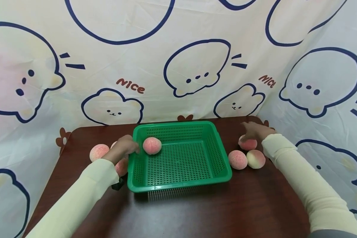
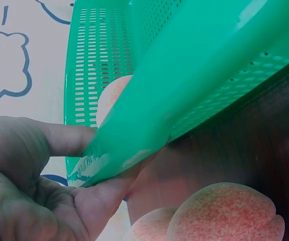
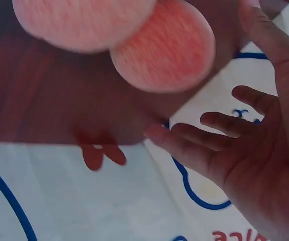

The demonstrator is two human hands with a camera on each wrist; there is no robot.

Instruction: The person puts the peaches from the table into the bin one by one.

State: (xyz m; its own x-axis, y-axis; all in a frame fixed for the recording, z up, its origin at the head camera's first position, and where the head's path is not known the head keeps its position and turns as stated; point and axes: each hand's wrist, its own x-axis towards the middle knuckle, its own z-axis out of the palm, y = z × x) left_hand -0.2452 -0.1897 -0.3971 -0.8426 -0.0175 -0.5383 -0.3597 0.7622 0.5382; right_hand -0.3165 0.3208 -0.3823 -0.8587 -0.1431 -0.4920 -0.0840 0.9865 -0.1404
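Note:
A green plastic basket (image 1: 179, 165) with slotted walls sits on the table, a pink peach (image 1: 152, 145) inside near its left wall. My left hand (image 1: 124, 148) grips the basket's left rim; in the left wrist view, the thumb and fingers pinch that green rim (image 2: 149, 118) from both sides. On the right, my right hand (image 1: 256, 130) is held over a pink peach (image 1: 247, 143), partly covering it in the head view. Its fingers are spread and hold nothing in the right wrist view, beside a peach (image 3: 164, 47).
Two more peaches, one pink (image 1: 238, 160) and one paler (image 1: 256, 159), lie right of the basket. Left of it are a peach (image 1: 99, 152), another (image 1: 121, 167) below my left hand, and one mostly hidden. A patterned cloth (image 1: 154, 109) hangs behind the dark table (image 1: 196, 211).

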